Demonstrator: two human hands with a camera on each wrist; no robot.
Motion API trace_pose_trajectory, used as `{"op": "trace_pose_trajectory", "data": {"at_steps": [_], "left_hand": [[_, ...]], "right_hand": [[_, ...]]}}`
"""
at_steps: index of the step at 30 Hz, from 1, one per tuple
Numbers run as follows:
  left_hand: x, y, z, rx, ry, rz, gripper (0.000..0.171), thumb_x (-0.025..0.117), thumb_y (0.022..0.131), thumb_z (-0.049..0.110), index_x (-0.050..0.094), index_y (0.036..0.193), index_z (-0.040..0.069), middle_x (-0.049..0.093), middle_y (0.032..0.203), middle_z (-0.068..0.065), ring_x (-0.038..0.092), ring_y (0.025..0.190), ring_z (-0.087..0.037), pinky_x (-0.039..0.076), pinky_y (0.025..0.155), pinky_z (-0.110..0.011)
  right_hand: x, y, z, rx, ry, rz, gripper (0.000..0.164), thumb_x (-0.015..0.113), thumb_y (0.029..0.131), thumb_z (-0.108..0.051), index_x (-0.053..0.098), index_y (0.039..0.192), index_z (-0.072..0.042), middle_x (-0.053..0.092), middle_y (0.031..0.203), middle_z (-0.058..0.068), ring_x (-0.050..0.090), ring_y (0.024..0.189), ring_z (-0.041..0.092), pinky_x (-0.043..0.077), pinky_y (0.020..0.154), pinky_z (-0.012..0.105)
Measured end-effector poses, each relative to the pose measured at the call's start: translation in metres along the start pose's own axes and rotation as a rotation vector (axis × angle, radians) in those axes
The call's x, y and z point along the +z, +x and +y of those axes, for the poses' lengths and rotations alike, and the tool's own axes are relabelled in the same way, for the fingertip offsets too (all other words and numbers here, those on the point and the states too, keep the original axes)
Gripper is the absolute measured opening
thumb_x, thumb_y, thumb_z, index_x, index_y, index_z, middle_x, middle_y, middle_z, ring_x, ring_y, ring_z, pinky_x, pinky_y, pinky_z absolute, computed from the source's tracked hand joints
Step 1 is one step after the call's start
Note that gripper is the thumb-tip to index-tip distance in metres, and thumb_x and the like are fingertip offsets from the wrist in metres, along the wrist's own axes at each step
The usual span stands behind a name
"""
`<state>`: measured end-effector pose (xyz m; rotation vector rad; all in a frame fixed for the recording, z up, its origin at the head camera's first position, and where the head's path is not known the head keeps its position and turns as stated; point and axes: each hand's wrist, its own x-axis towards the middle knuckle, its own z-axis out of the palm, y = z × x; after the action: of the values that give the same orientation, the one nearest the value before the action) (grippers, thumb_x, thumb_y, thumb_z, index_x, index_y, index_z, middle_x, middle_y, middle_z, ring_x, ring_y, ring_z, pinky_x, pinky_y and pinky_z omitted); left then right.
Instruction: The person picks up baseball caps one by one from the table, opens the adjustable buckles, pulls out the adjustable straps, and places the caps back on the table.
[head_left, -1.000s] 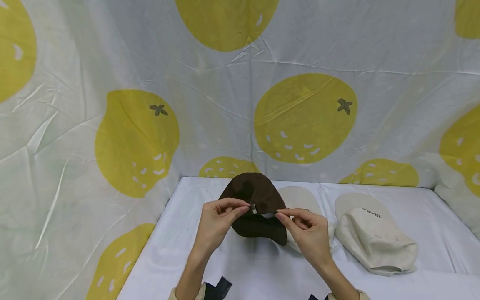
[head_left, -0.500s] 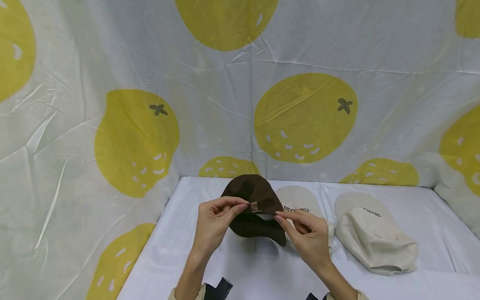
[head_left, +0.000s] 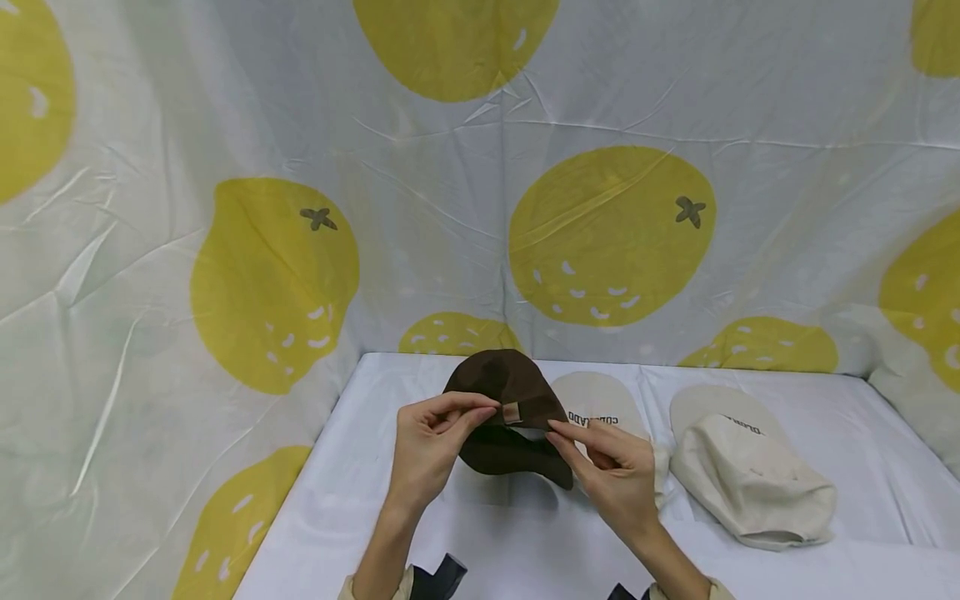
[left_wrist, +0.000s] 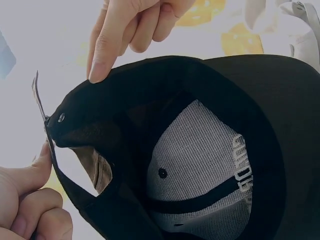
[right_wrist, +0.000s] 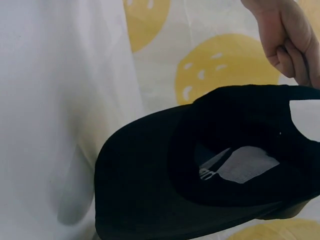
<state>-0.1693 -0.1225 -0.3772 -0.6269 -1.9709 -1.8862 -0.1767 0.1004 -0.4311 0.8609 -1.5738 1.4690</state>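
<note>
A dark brown baseball cap point(head_left: 502, 375) is held up over the table, its back opening towards me and its brim point(head_left: 517, 457) hanging below. My left hand point(head_left: 427, 437) pinches the adjuster strap at the cap's back between thumb and index finger. A short light-brown strap end point(head_left: 512, 413) sticks out beside these fingertips. My right hand point(head_left: 611, 471) pinches the cap's lower edge, to the right of the strap. In the left wrist view, the strap point(left_wrist: 55, 160) arches over the opening, and white mesh lining point(left_wrist: 195, 145) with pale lettering shows inside the crown.
Two cream caps lie on the white-covered table point(head_left: 480, 542). One cap point(head_left: 596, 400) is partly hidden behind my right hand and the brown cap; the other cap point(head_left: 750, 475) lies farther right. A lemon-print cloth point(head_left: 435, 233) hangs behind and along the left.
The brown cap has tipped slightly, and the strap end now shows broader beside my left fingertips. My right fingertips have shifted slightly left along its edge. The cream caps have stayed put.
</note>
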Motion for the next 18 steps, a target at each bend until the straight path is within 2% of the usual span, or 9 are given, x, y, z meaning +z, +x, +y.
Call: {"op": "trace_pose_trajectory", "data": {"at_steps": [8,13,15,18], "left_hand": [[0.001,0.0,0.001,-0.006,-0.01,-0.014,0.005,0.076,0.091,0.001,0.08,0.095,0.001,0.062,0.059,-0.01,0.018,0.049,-0.006,0.02,0.044,-0.03],[0.001,0.0,-0.001,-0.003,-0.013,-0.016,0.005,0.076,0.091,0.001,0.08,0.094,-0.001,0.069,0.066,-0.013,0.018,0.048,-0.007,0.02,0.044,-0.031],[0.001,0.0,0.0,-0.006,-0.009,-0.014,0.005,0.076,0.091,0.001,0.079,0.094,-0.001,0.063,0.06,-0.012,0.018,0.048,-0.008,0.02,0.044,-0.031],[0.001,0.0,0.0,-0.013,-0.002,-0.012,0.005,0.076,0.091,0.002,0.079,0.094,-0.001,0.053,0.053,-0.01,0.018,0.047,-0.008,0.019,0.044,-0.031]], "right_hand": [[0.005,0.005,-0.001,-0.058,0.011,-0.006,0.028,0.085,0.071,0.015,0.082,0.096,0.003,0.03,0.055,-0.005,0.022,0.052,0.001,0.02,0.047,0.014],[0.009,0.009,0.0,-0.081,0.023,-0.009,0.02,0.085,0.078,0.007,0.082,0.097,0.003,0.033,0.055,-0.005,0.023,0.052,0.001,0.02,0.047,0.014],[0.01,0.01,0.001,-0.087,0.026,-0.006,0.016,0.085,0.081,0.002,0.082,0.097,0.003,0.034,0.055,-0.005,0.023,0.051,0.001,0.02,0.046,0.014],[0.011,0.011,0.003,-0.107,0.033,-0.006,0.016,0.085,0.081,0.002,0.082,0.097,0.003,0.035,0.055,-0.005,0.024,0.051,0.001,0.02,0.046,0.013]]}}
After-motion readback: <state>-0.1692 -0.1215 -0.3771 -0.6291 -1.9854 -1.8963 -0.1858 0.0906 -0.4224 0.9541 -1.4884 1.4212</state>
